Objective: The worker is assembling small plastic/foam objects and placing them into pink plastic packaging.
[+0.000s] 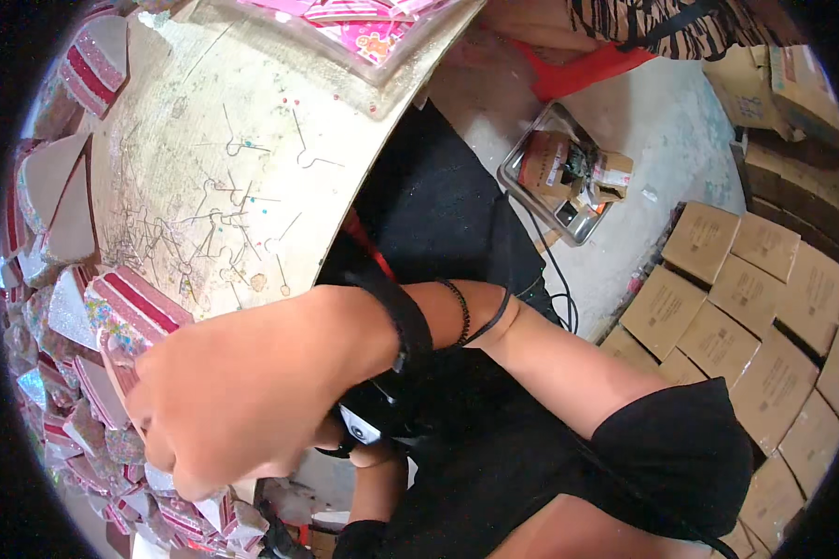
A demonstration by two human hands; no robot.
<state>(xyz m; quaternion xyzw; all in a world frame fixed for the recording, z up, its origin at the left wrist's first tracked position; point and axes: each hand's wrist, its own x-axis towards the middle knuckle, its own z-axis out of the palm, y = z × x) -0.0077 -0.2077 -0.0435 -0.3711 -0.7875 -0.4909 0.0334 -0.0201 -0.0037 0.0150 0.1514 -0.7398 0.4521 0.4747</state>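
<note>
On the right, lots of brown boxes [758,384] sit close together in rows. More brown cartons [741,91] are piled at the far right. A shiny metal tray [582,229] is on the pale floor [694,126], far off and right of the middle. In it lie a brown piece of cardboard [543,163] and a small torn box [615,173]. A black cord [561,268] curls just on the near side of the tray. Past the tray are a bright red cloth [583,74] and a stripy black and tan cloth [690,26].
</note>
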